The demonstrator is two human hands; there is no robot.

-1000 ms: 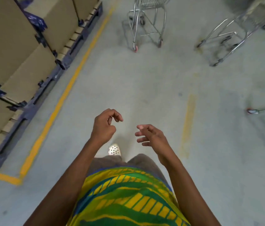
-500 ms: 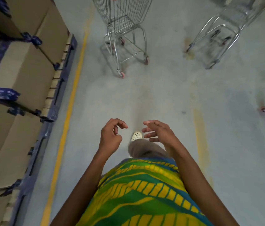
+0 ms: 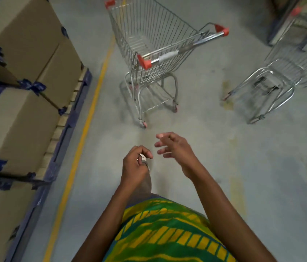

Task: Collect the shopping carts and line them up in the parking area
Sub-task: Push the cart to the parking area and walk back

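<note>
Two shopping carts are in view on the grey concrete floor (image 3: pixel 215 157), and both hands are out front holding nothing. The nearer cart (image 3: pixel 154 59) sits dead ahead, upright, wire basket empty, its handle bar with red end caps turned toward the person and angled up to the right. The second cart (image 3: pixel 281 78) is off to the right, well apart from the first, blurry, with its top cut off by the frame edge.

Left hand (image 3: pixel 133 165) hangs low in the middle, fingers (image 3: pixel 145 153) loosely curled in toward the palm, nothing in them. Right hand (image 3: pixel 177 150) is just beside it and a bit further forward, fingers spread and relaxed, also gripping nothing. Neither hand touches a cart; the near cart's rear wheels are just ahead of the fingertips.

Stacked cardboard boxes (image 3: pixel 22 76) on a blue pallet rack fill the left side, with a yellow floor line (image 3: pixel 84 133) running alongside. Green and yellow patterned shirt (image 3: pixel 164 233) at the bottom.
</note>
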